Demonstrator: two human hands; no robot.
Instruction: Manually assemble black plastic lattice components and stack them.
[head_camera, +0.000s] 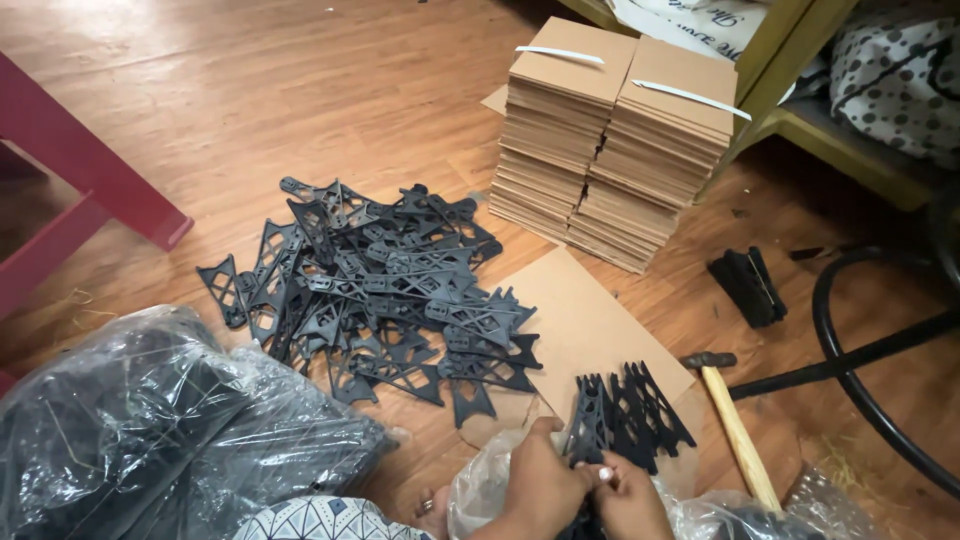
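Gripping a fanned bunch of black plastic brackets (625, 415) at 6 o'clock, left hand (535, 480) and right hand (625, 500) both clenched on its lower ends: parts look light, stiff, thin-ribbed, likely snag-prone, so hold them by the solid bases.

Left hand: your left hand (540, 480) grips a fanned bunch of black plastic brackets (625, 415).
Right hand: your right hand (630, 500) pinches the bunch's lower end.
Floor: loose bracket pile (370, 290), cardboard stacks (615, 140), hammer (735, 425).
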